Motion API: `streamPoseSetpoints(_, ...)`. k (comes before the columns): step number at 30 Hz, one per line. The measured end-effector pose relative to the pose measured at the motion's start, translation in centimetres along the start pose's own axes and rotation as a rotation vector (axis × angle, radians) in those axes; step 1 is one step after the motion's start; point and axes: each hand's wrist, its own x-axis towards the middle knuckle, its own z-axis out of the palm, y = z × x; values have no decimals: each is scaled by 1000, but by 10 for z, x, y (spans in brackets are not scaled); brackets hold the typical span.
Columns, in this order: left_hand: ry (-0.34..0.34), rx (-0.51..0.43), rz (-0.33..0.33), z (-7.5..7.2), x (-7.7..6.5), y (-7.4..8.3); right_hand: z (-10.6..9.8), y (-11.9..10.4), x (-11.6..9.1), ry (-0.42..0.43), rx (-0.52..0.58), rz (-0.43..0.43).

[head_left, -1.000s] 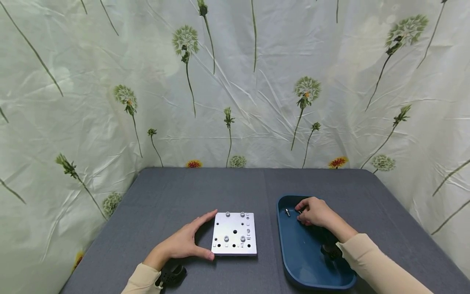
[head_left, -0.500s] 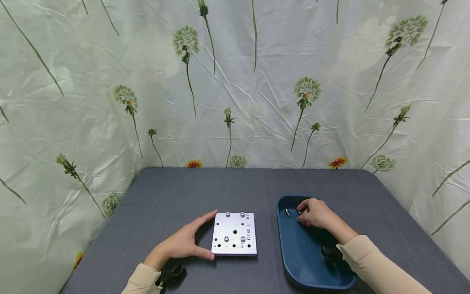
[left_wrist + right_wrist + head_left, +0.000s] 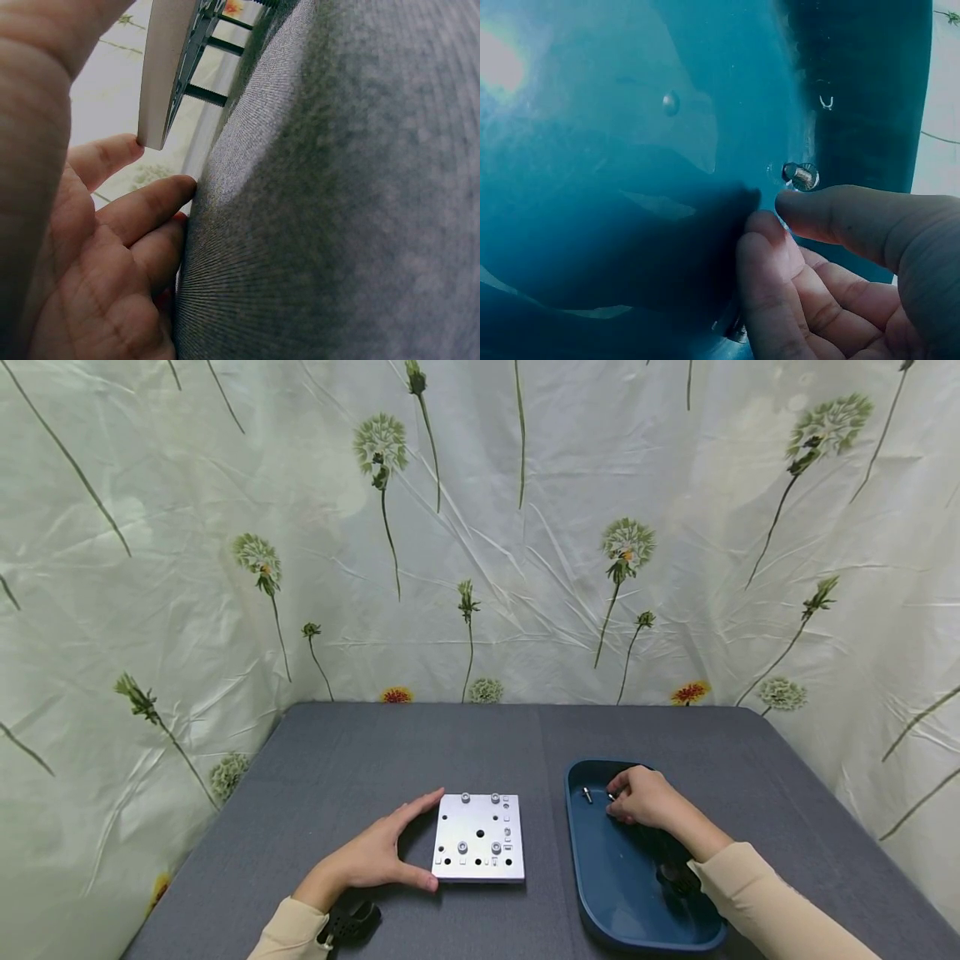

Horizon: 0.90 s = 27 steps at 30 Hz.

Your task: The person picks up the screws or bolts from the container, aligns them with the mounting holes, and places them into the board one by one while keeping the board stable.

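A square silver metal plate lies in front of me, with several socket-head screws standing in its holes. My left hand holds it at its left side, thumb at the near corner and index fingertip at the far one. In the left wrist view the plate's edge is raised, and dark threaded shafts stick out beneath it. My right hand reaches into a blue tray, thumb and fingers pinching a small screw, mostly hidden. Another screw lies just left of the fingertips.
A grey cloth covers the table. The tray stands right of the plate, and its raised rim runs under my right forearm. Behind the table hangs a pale floral curtain. A black wrist device sits on the left wrist.
My right hand has shifted very slightly right and toward me in the tray, staying at the screw. The left hand and the plate have not moved.
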Motion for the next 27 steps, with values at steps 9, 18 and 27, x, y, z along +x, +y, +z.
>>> streamPoseSetpoints(9,6,5,-25,0,0,1,1,3,1,5,6,-5)
streamPoseSetpoints(18,4,6,-22,-1,0,0,7,2,5,57,-81,-58)
streamPoseSetpoints(27,8,6,-7,0,-1,0,11,-1,3,79,-100,-86)
